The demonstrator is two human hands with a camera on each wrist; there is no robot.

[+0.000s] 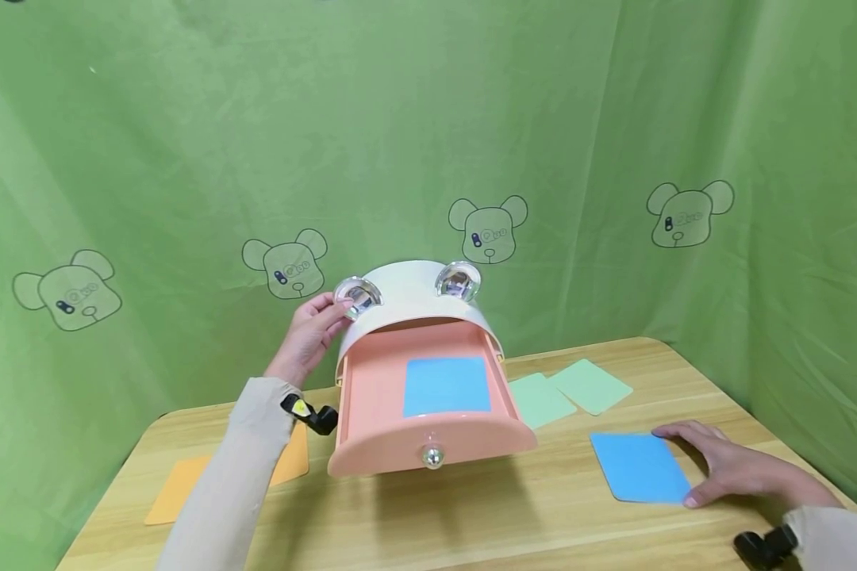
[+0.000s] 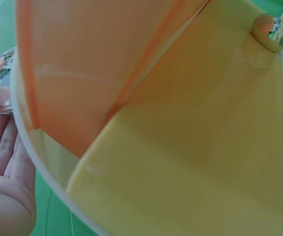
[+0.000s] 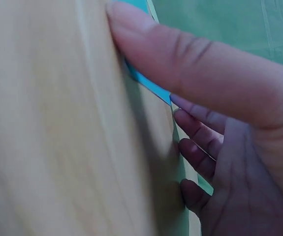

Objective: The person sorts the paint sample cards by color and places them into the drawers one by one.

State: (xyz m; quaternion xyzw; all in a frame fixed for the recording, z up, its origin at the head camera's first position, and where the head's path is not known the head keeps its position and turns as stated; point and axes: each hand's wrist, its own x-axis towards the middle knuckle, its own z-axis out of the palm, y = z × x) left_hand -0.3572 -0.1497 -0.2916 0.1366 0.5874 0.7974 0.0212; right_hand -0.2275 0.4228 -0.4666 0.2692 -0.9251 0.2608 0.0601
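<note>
A white box with a rounded top carries two shiny silver dome eyes. Its pink drawer stands pulled out, with a round silver knob on the front and a blue square card lying inside. My left hand pinches the left silver eye between thumb and fingers. Over at the right, my right hand grips a second blue card by its right side, thumb at the near corner and index finger at the far one. The right wrist view shows that card close over the wood.
Two light green cards overlap on the wooden table right of the box. Orange cards lie on the left, partly hidden by my left sleeve. A green curtain with bear prints surrounds the table at the back and sides.
</note>
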